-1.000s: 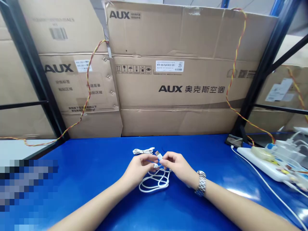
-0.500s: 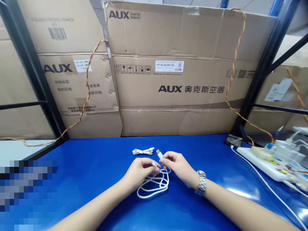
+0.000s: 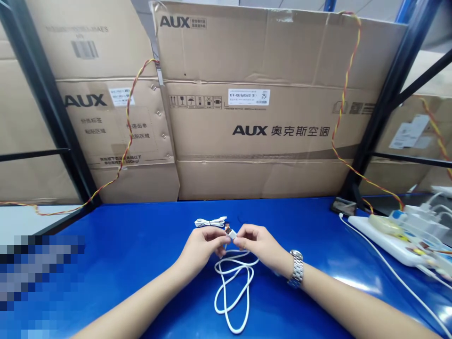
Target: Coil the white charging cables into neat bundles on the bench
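A white USB cable [image 3: 216,295] hangs or lies in loose loops over the blue table, below both hands. My right hand [image 3: 259,242] is closed in a pinch on its white USB plug [image 3: 232,234], whose metal end points up and left. My left hand [image 3: 205,246] is also pinched shut, its fingertips right at that metal end. A piece of the cable runs down from the left fingers; the small end connector is hidden there. Just behind the left hand lies a second white cable [image 3: 210,222], bundled with a black tie.
Large cardboard boxes [image 3: 261,179] stand along the back edge of the blue table [image 3: 141,263]. At right are a white power strip [image 3: 379,240] with plugs, a loose white wire [image 3: 388,270] and a small dark object [image 3: 343,206]. Black rack posts [image 3: 76,155] rise at both sides.
The cable's loops have dropped and spread nearer to me. My left hand has tilted up to the USB plug, and its small connector is now out of sight. The bundled cable has not moved.
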Demonstrator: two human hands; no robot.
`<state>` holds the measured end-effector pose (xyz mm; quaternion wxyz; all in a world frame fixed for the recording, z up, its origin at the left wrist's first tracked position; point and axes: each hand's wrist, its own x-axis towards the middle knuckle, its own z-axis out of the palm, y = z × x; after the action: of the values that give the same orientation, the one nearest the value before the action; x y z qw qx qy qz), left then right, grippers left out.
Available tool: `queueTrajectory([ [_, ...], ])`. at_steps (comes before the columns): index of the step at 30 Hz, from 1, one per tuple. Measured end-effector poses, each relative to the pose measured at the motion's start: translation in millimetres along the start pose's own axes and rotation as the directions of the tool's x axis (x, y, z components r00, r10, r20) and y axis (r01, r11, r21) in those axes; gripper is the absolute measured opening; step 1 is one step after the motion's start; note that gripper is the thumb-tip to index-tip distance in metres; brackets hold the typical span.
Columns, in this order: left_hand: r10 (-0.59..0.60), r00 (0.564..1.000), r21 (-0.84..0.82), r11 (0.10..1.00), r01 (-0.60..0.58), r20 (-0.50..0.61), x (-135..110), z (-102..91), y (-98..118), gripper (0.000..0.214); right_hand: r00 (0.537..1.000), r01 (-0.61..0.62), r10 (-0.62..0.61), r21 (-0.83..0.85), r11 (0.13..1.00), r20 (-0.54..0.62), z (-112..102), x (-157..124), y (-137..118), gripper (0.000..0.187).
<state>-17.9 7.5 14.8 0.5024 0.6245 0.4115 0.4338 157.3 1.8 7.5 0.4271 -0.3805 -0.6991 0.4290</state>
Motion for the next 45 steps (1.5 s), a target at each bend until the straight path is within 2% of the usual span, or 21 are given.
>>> queueTrajectory([
  [3, 0.012, 0.999, -0.01, 1.0, -0.011, 0.038, -1, 1.8, 2, 0.016, 0.999, 0.002, -0.001, -0.031, 1.0, 0.036, 0, -1, 1, 0.016],
  [6, 0.044, 0.998, 0.008, 0.999, -0.044, 0.048, -3, 3.4, 4, 0.016, 1.0, 0.015, -0.013, -0.084, 0.996, 0.022, 0, -1, -1, 0.017],
  [11, 0.094, 0.995, 0.144, 0.985, -0.098, 0.036, -6, 3.1, 2, 0.02, 0.989, 0.126, -0.143, -0.359, 0.925, -0.023, 1, -3, -5, 0.017],
  [14, 0.105, 0.993, 0.175, 0.978, -0.113, 0.054, -6, 2.8, 0, 0.02, 0.983, 0.164, -0.182, -0.444, 0.881, 0.002, 3, -5, -7, 0.021],
  [19, 0.118, 0.99, 0.066, 0.99, -0.123, 0.079, -6, 4.9, 0, 0.015, 0.99, 0.12, -0.139, -0.416, 0.901, -0.014, 4, -6, -7, 0.025],
  [22, 0.15, 0.985, 0.062, 0.986, -0.156, 0.088, -5, 6.1, -2, 0.014, 0.991, 0.105, -0.127, -0.372, 0.922, -0.037, 4, -5, -6, 0.024],
  [28, 0.164, 0.983, 0.159, 0.972, -0.176, 0.084, -8, 7.0, -7, 0.018, 0.991, 0.118, -0.133, -0.361, 0.925, -0.018, 3, -5, -7, 0.026],
  [36, 0.142, 0.985, 0.174, 0.972, -0.156, 0.094, -13, 7.7, 4, 0.034, 0.98, 0.168, -0.199, -0.468, 0.867, -0.016, 7, -9, -10, 0.026],
  [39, 0.18, 0.981, 0.226, 0.955, -0.192, 0.074, -15, 8.0, 6, 0.031, 0.979, 0.183, -0.204, -0.51, 0.84, 0.016, 8, -11, -11, 0.023],
  [42, 0.257, 0.965, 0.35, 0.901, -0.257, 0.049, -16, 7.6, 7, 0.025, 0.976, 0.207, -0.208, -0.529, 0.823, 0.058, 8, -12, -11, 0.02],
  [45, 0.317, 0.946, 0.415, 0.854, -0.314, 0.063, -17, 7.2, 9, 0.023, 0.986, 0.157, -0.167, -0.478, 0.864, 0.023, 9, -11, -8, 0.012],
])
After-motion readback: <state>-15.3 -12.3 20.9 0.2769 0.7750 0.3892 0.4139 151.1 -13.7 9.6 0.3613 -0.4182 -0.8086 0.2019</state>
